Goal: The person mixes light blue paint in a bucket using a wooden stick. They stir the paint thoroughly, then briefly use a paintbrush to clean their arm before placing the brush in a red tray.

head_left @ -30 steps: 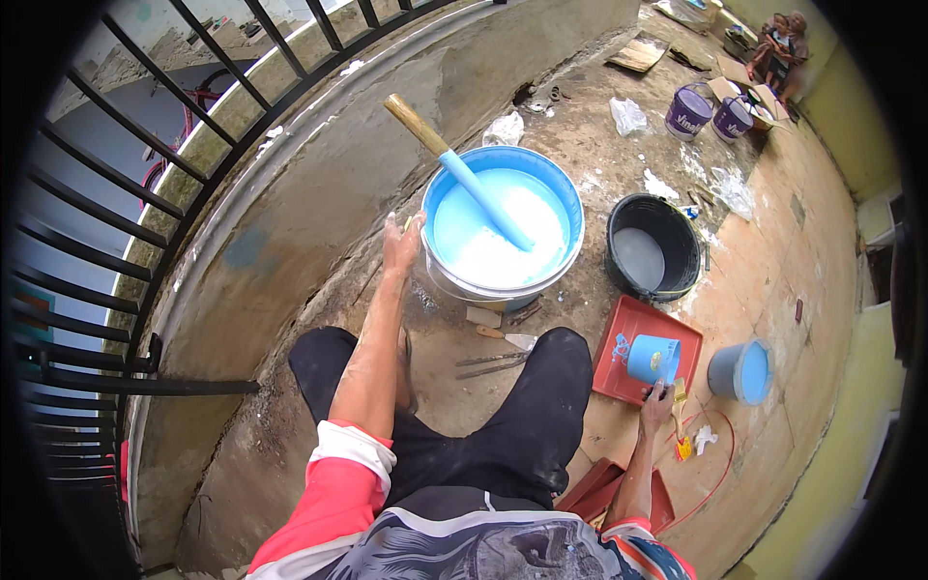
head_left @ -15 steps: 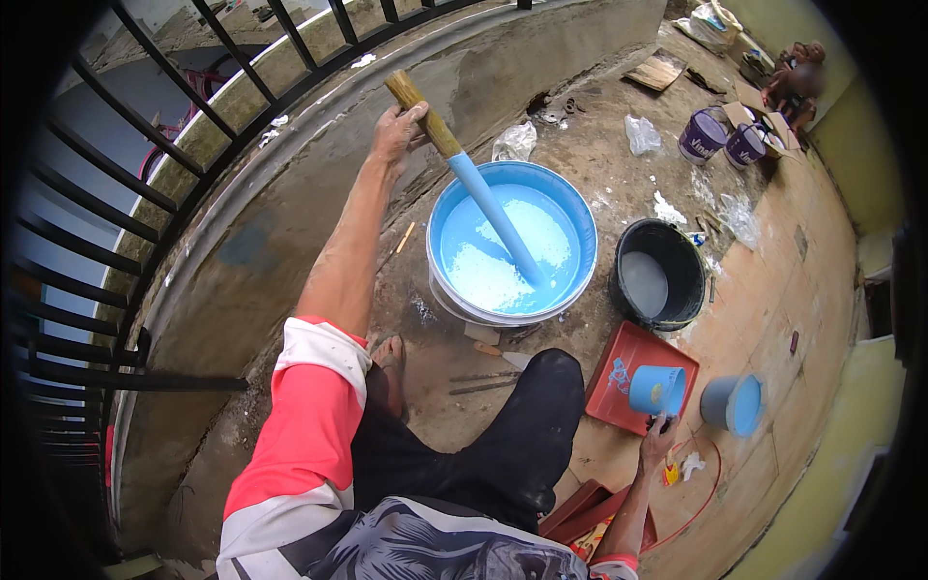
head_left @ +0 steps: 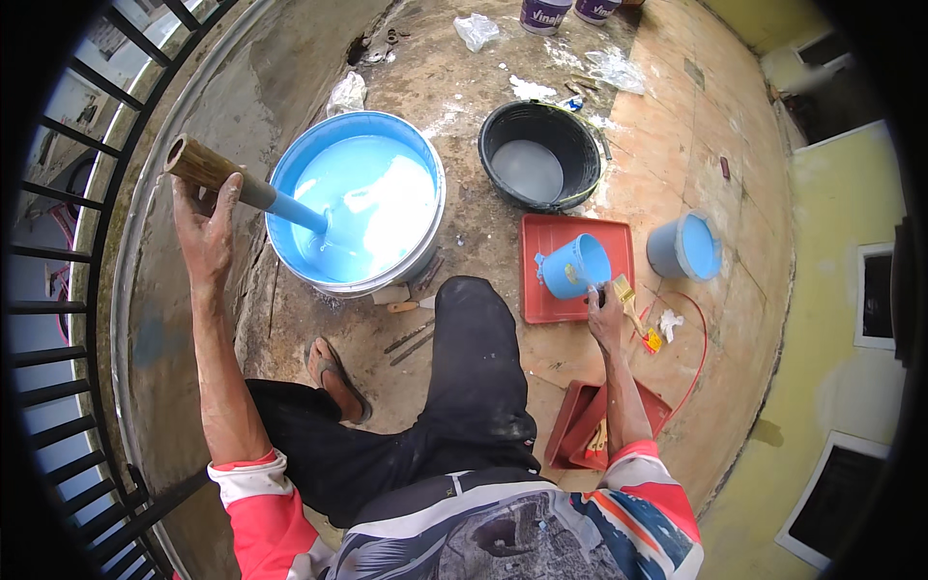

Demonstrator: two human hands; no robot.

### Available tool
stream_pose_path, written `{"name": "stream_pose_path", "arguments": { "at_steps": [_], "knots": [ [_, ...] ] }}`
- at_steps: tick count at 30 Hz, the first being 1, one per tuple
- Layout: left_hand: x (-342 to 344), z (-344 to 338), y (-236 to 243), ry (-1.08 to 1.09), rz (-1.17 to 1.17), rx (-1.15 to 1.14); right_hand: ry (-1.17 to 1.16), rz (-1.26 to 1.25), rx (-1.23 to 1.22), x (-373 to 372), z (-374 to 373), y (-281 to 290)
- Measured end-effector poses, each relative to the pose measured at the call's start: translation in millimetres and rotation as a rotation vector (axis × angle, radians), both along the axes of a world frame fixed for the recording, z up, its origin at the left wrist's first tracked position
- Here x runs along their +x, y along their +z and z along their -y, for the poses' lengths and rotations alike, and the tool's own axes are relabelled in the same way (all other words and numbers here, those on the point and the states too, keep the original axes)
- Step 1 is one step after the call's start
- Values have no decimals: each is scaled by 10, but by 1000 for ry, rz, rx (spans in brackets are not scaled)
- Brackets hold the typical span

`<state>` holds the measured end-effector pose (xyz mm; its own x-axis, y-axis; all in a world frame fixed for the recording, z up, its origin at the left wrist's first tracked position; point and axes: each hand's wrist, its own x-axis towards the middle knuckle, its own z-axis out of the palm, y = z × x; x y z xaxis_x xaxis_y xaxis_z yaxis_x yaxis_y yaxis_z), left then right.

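A big bucket (head_left: 425, 159) holds light blue paint. A thick bamboo stirring stick (head_left: 242, 187) leans in it, its lower part coated blue. My left hand (head_left: 206, 232) grips the dry upper end of the stick at the bucket's left. My right hand (head_left: 607, 317) holds the handle of a small blue cup (head_left: 576, 265) that rests tilted on a red paint tray (head_left: 556, 304). I sit on the floor with a sandalled foot (head_left: 333, 372) near the bucket.
A black basin (head_left: 541, 155) with grey liquid stands behind the tray. A second small blue cup (head_left: 684, 246) and a paintbrush (head_left: 628, 298) lie to the right. Another red tray (head_left: 590, 425), paint cans (head_left: 546, 14), plastic scraps, a black railing (head_left: 68, 319) at left.
My left hand has swung the stick from the far side of the bucket over to its left side. The view has shifted closer; my right hand stays on the small cup.
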<state>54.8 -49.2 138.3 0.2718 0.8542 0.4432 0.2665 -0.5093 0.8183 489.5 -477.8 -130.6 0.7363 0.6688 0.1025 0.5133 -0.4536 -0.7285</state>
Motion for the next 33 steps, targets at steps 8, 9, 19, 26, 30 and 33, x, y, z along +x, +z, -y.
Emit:
{"name": "stream_pose_path", "arguments": {
  "at_steps": [8, 9, 19, 26, 30, 33],
  "knots": [
    [-130, -55, -477, 69, -93, -145, 127, 310, -132, -43, -137, 201],
    [-150, -56, -571, 67, -72, -199, 102, 260, -133, -32, -98, 287],
    [-111, -102, -753, 125, -306, -312, 503, 356, 285, -516, -1539, 2188],
    [-241, -198, -662, 135, -316, -432, 1072, 554, -25, -1511, -3141, 2997],
    [-352, -307, -922, 253, -321, -229, 1317, 996, -250, -1972, -3792, 2920],
    [-332, -282, -792, 180, -289, -322, 1409, 1155, -604, -2205, -4016, 2679]
  ]
}}
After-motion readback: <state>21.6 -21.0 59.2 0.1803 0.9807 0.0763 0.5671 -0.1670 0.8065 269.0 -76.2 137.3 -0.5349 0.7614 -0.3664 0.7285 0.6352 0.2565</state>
